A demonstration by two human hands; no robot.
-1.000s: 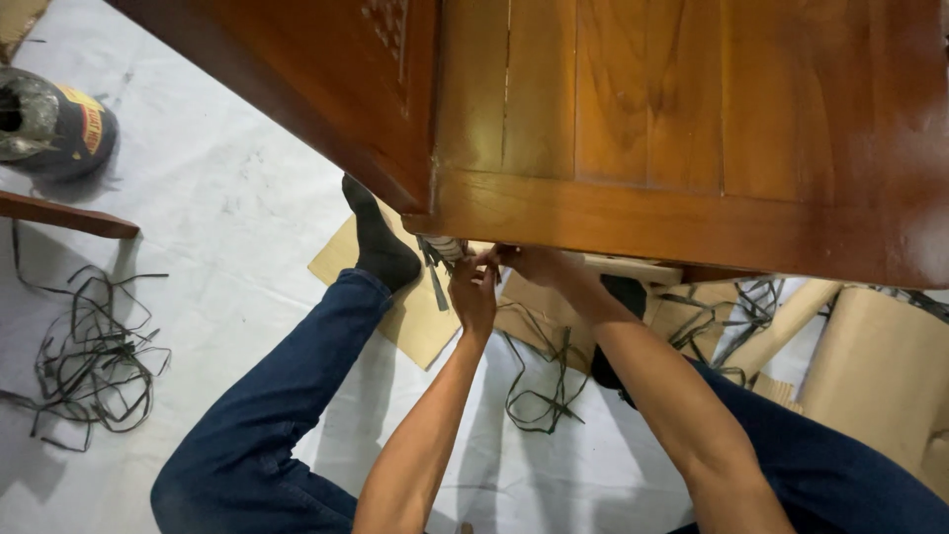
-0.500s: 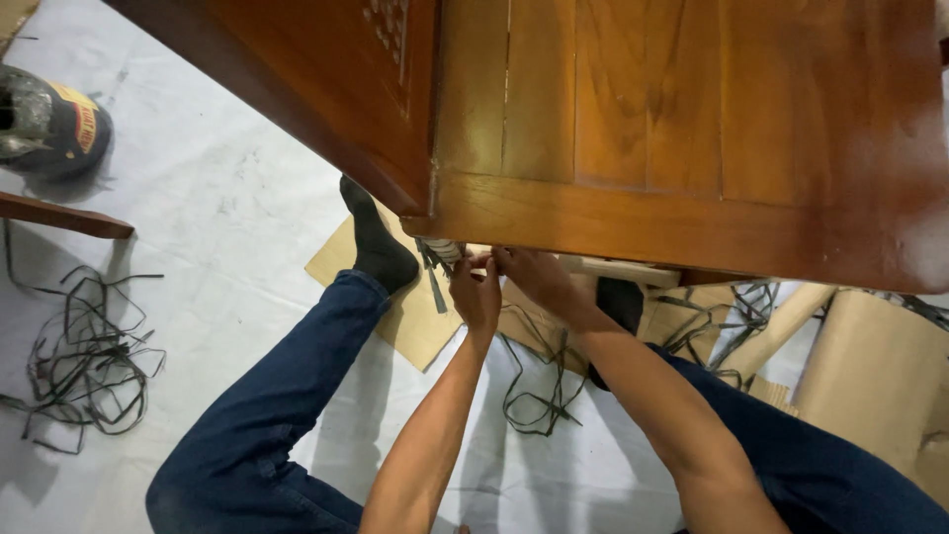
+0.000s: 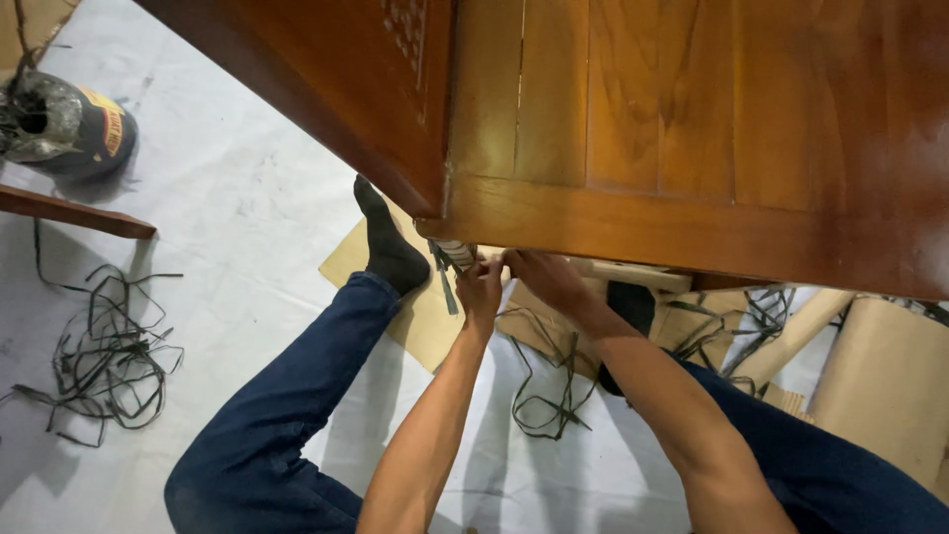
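I sit on the floor with legs spread under a tilted brown wooden cabinet (image 3: 692, 129). My left hand (image 3: 480, 287) and my right hand (image 3: 542, 275) reach up to the cabinet's lower edge, close together. The left hand's fingers are closed around a small wrapped object with dark strapping (image 3: 450, 259) hanging from it, at the cabinet's bottom corner. The right hand's fingers press against the underside of the wood beside it; what they grip is hidden by the edge.
A tangle of black plastic strapping (image 3: 109, 366) lies at left and another loop (image 3: 554, 396) between my legs. Flat cardboard (image 3: 425, 316) lies under my left foot (image 3: 388, 247), more cardboard (image 3: 890, 386) at right. A dirty can (image 3: 59, 124) and a wooden bar (image 3: 69, 213) sit at far left.
Both hands stay at the cabinet's lower edge; the view has shifted only slightly.
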